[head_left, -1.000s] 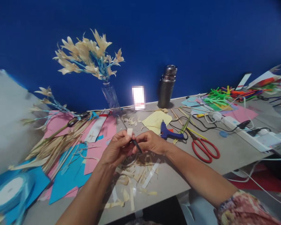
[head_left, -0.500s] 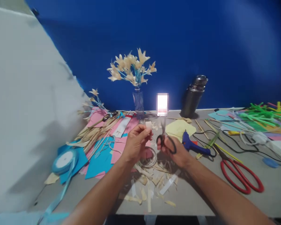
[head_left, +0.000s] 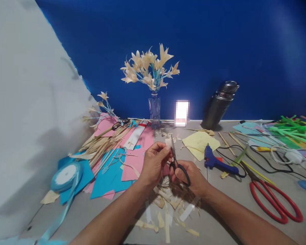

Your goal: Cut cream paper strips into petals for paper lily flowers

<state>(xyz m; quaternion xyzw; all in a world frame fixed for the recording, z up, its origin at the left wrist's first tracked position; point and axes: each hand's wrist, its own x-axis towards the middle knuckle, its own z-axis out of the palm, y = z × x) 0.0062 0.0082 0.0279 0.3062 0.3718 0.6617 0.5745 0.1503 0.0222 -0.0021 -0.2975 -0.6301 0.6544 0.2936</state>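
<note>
My left hand (head_left: 156, 160) is closed, pinching a small pale strip (head_left: 169, 143) that sticks up between thumb and fingers. Its material I cannot make out for certain. My right hand (head_left: 188, 175) grips small black-handled scissors (head_left: 183, 173), fingers in the loops, blades pointing up. The blades lie right beside the strip, close to my left fingertips; whether they touch it I cannot tell. Beneath both hands lie a coil of pale cord (head_left: 165, 182), partly hidden, and many cream-coloured scraps (head_left: 161, 219).
Cream flowers (head_left: 149, 64) stand in a clear bottle (head_left: 155, 110) near the blue wall. To the right are a dark flask (head_left: 219, 105), a blue glue gun (head_left: 218, 162) with a cord, and red-handled scissors (head_left: 275, 200). A blue ribbon roll (head_left: 66, 175) and coloured sheets (head_left: 109, 177) lie left.
The scissors have moved from apart on the right to right beside the strip, and my hands are closer together. The whole view has shifted slightly.
</note>
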